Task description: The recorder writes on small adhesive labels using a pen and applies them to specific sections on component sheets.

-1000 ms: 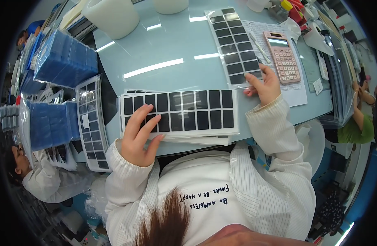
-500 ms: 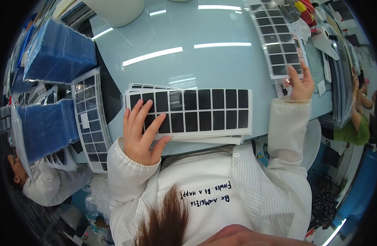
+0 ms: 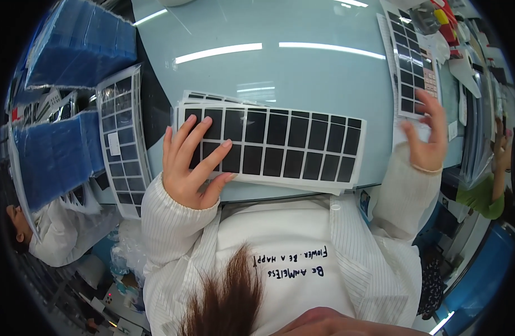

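A stack of white sheets with two rows of black rectangular stickers (image 3: 285,143) lies in front of me, its lower sheets sticking out slightly askew. My left hand (image 3: 191,168) rests on the stack's left end, fingers spread over the black rectangles. Off to the right, a similar sticker sheet (image 3: 409,61) lies lengthwise on top of papers. Just at its near end hovers my right hand (image 3: 428,140), thumb and fingers apart, holding nothing.
At the left stand blue film-wrapped stacks (image 3: 58,157) and a bundle of dark-squared sheets (image 3: 123,145). A pinkish keypad (image 3: 430,81) and a red-and-yellow item (image 3: 443,22) sit at the far right. Other people are at both sides.
My right hand has let go of the sticker sheet, which now lies further right. My left hand stays on the stack. The view has shifted a little.
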The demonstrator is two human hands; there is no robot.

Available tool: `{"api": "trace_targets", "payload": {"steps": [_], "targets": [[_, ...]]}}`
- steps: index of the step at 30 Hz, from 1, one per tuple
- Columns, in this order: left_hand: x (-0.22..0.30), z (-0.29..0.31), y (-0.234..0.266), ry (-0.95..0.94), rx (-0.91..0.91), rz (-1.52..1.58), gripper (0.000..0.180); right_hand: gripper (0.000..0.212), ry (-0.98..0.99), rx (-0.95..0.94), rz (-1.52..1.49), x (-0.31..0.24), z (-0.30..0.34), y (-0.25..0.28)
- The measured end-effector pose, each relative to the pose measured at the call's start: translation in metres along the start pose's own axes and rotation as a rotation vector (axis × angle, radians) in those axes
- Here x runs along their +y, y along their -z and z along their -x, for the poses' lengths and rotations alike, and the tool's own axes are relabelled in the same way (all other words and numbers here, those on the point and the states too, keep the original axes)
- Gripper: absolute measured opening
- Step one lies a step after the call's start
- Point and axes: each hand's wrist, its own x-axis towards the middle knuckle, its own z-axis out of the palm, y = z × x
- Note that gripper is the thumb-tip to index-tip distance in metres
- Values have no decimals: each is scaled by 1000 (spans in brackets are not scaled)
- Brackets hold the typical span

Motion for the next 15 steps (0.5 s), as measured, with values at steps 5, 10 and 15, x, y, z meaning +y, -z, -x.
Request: {"api": "trace_targets", "payload": {"steps": [5, 10, 15], "targets": [[-2, -3, 11, 77, -25, 34, 85, 116, 428, -563, -226, -41, -3, -44], [-3, 5, 11, 246, 10, 114, 133, 134, 404, -750, 139, -82, 20, -31], [-1, 4, 8, 419, -33, 89, 130, 133, 375, -655, 185, -78, 38, -47]]}}
